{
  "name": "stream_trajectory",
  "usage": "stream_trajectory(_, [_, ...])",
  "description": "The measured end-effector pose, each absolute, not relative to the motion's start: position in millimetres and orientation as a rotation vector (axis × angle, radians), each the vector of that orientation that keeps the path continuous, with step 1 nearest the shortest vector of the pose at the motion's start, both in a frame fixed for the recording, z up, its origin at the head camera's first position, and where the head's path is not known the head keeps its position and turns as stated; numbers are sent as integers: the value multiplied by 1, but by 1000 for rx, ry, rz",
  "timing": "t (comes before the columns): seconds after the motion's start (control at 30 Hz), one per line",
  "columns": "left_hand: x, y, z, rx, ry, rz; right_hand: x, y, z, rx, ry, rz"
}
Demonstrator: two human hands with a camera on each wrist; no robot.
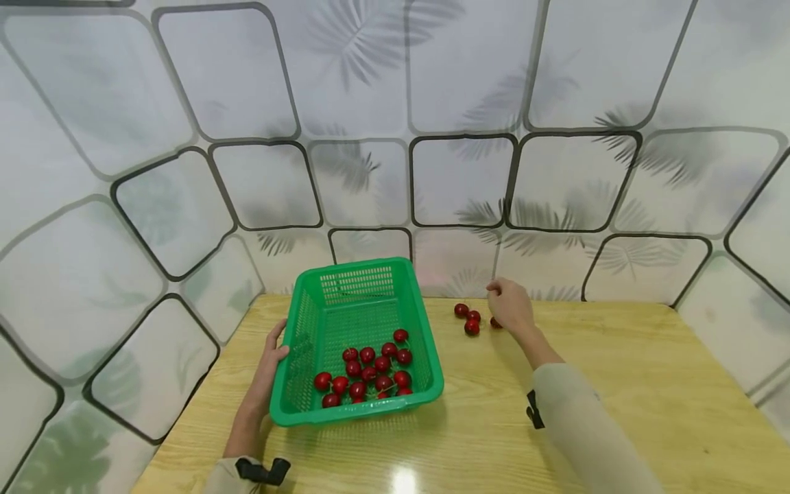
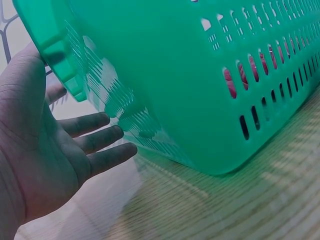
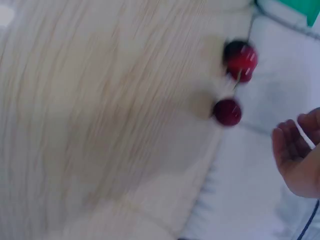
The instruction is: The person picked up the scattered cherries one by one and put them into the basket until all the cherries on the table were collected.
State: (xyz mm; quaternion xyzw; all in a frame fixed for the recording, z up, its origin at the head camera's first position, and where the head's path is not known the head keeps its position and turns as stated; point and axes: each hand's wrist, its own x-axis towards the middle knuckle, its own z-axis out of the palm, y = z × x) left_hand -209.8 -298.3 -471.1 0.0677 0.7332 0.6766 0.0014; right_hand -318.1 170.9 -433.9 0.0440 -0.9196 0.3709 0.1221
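Note:
A green plastic basket [image 1: 435, 350] with slotted walls stands on the table and holds many red cherries [image 1: 368, 374], most of them gathered at its near side. My left hand [image 2: 55, 145] holds the basket's left side, the thumb over the rim and the fingers stretched toward the outer wall. To the right of the basket, my right hand [image 1: 511, 305] is raised above the table's back part, its fingers loosely bent and no cherry visible between them. Beside it lie several loose cherries [image 1: 472, 327], one [image 1: 496, 322] partly hidden by the hand; the right wrist view shows a dark cherry [image 3: 227, 112] near the fingers.
The light wooden table [image 1: 494, 432] meets a wall covering [image 1: 463, 178] with dark outlines and leaf prints along its back edge. Dark straps [image 1: 535, 410] circle both sleeves.

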Motion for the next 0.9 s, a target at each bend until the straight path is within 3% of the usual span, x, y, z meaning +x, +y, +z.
stream_trajectory(0.2, [-209, -299, -471, 178, 2322, 2112, -324, 204, -455, 186, -2942, 1112])
stream_trajectory(0.47, [-209, -297, -473, 171, 2310, 2118, -325, 196, -469, 315, -3072, 987])
stream_trajectory(0.9, [-211, -298, -475, 182, 2287, 2142, -325, 192, -476, 282, -3051, 910])
